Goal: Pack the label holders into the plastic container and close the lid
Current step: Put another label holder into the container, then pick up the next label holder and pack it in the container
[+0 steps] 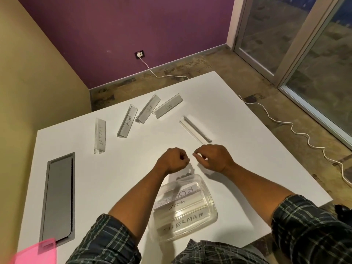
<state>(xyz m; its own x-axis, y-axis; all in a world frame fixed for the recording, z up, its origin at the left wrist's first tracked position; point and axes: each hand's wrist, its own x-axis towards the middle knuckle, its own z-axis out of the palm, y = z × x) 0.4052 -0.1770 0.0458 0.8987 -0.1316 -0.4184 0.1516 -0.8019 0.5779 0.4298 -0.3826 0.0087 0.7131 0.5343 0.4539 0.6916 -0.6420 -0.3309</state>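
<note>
Hands hover beyond the plastic container (210, 216): left hand (174, 161) fisted, right hand (214, 159) with fingers curled narrow

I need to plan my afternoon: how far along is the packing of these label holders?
Partly done. Several label holders already lie in the clear container. The left hand and right hand are raised beyond it; whether they grip anything is unclear. Left: five holders on the table, marked BATMAN, ALPHA, a faint word, DOG and one unreadable. The lid is not on.
</note>
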